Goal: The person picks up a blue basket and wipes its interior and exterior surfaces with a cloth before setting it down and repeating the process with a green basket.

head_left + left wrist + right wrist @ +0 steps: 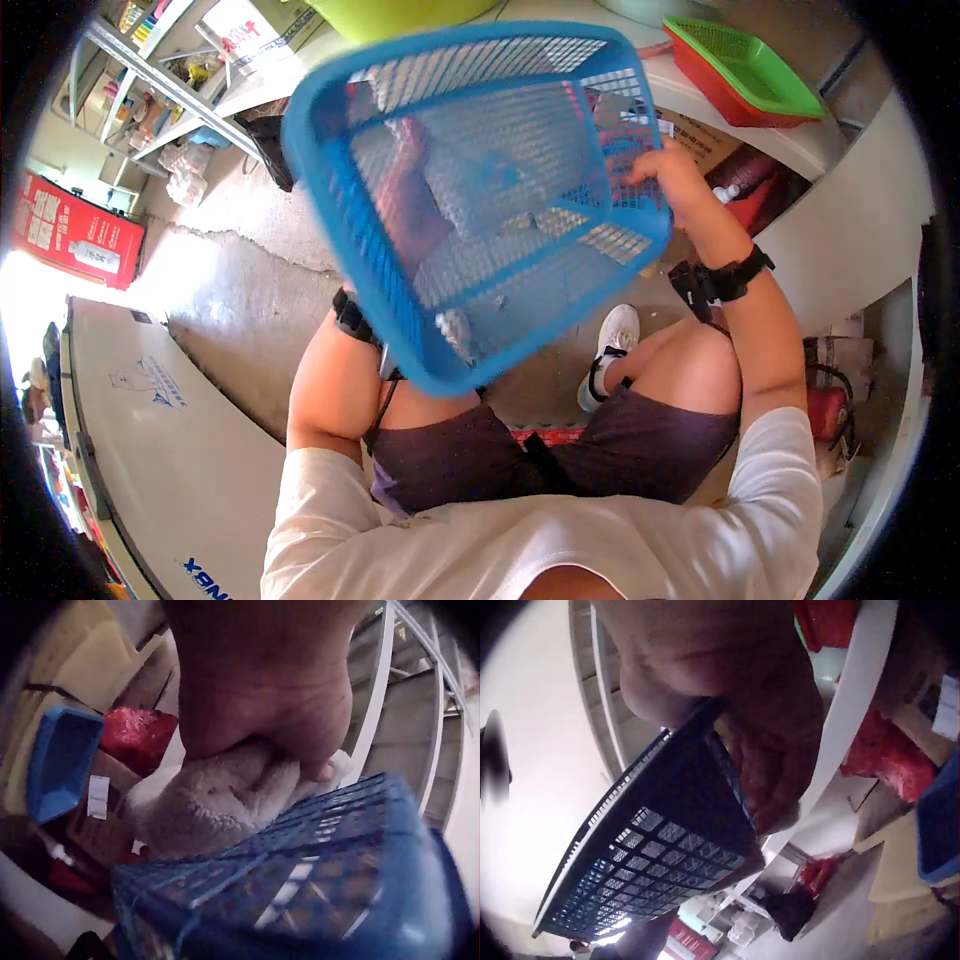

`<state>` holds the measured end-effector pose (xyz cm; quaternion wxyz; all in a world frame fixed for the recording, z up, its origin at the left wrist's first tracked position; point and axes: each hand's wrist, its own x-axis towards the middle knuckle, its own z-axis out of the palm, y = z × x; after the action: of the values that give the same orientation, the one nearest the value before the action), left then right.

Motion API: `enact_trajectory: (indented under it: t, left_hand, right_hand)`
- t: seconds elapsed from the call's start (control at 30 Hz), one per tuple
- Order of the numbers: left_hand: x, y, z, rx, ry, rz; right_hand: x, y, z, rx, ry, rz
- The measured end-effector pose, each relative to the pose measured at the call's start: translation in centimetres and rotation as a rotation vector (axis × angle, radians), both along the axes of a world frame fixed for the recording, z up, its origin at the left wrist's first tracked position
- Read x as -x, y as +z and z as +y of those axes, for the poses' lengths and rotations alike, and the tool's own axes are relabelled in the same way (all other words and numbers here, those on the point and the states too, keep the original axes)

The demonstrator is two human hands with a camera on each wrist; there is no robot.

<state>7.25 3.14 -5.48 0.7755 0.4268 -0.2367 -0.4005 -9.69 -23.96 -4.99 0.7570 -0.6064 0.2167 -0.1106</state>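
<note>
A blue plastic basket [335, 180] with mesh walls is raised and tilted in front of the body, its open side facing the head camera. At its right end, my right hand [670, 175] grips the wall, and the right wrist view shows the fingers [769, 787] bent over the rim. Behind the basket, my left hand [262, 705] holds a white fluffy cloth [210, 799] against its outer side. Through the mesh in the head view that hand shows only dimly, and its fingers are mostly buried in the cloth.
A green basket [745, 70] sits in a red one on the white counter. Under it are a blue tray [49, 761] and a red bag [139, 735]. Left are metal shelves [160, 75], a red box [75, 230] and a white freezer-like lid [170, 440].
</note>
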Motion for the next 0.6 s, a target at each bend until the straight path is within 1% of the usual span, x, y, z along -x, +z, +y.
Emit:
enact_trajectory:
  t: [0.1, 0.13, 0.17, 0.2, 0.23, 0.27, 0.33, 0.37, 0.4, 0.43, 0.5, 0.53, 0.57, 0.6]
  left_hand:
    - [-0.8, 0.6, -0.4, 0.088, 0.013, -0.002]
    - [-1.2, 0.9, -0.6, 0.134, 0.007, 0.006]
    - [-1.5, 1.1, -0.9, 0.200, -0.005, 0.025]
    - [-1.7, 1.4, -1.0, 0.289, -0.042, 0.064]
    - [-2.0, 2.0, -1.2, 0.416, -0.138, 0.135]
    - [-2.0, 2.5, -1.9, 0.278, 0.298, 0.004]
    - [-0.9, 4.0, -2.0, 0.281, 0.632, -0.211]
    - [-0.5, 4.6, -1.9, 0.280, 0.798, -0.322]
    - [-0.4, 4.9, -1.6, 0.365, 0.810, -0.371]
    - [-0.5, 4.9, -1.5, 0.324, 0.870, -0.476]
    - [-1.0, 4.2, -1.2, 0.240, 0.989, -0.686]
    - [-0.9, 3.8, -1.1, 0.065, 0.977, -0.863]
    - [-0.3, 3.4, -1.2, -0.110, 0.905, -0.887]
    - [-0.1, 2.9, -1.9, -0.176, 0.778, -1.008]
  right_hand:
    - [0.0, -1.0, -1.7, -0.090, -0.039, -0.120]
    - [0.0, -1.2, -1.7, -0.077, -0.112, -0.096]
    - [0.0, -1.3, -1.7, -0.084, -0.109, -0.093]
    - [0.0, -1.2, -1.7, -0.091, -0.106, -0.090]
    - [0.0, -1.2, -1.7, -0.100, -0.104, -0.087]
    - [0.0, -1.3, -2.0, -0.094, -0.080, -0.079]
    - [0.1, -1.7, -2.7, -0.082, -0.034, -0.064]
    - [0.0, -1.8, -2.8, -0.047, -0.086, -0.059]
    - [-0.2, -2.0, -2.9, -0.013, -0.137, -0.053]
    - [-0.3, -2.1, -2.8, 0.021, -0.187, -0.048]
    - [-0.8, -2.3, -2.2, 0.164, -0.247, -0.037]
    - [-1.0, -2.3, -1.7, 0.237, -0.277, -0.030]
    - [-1.2, -2.1, -1.0, 0.218, -0.253, -0.040]
    - [-1.3, -1.8, -0.1, 0.202, -0.228, -0.048]
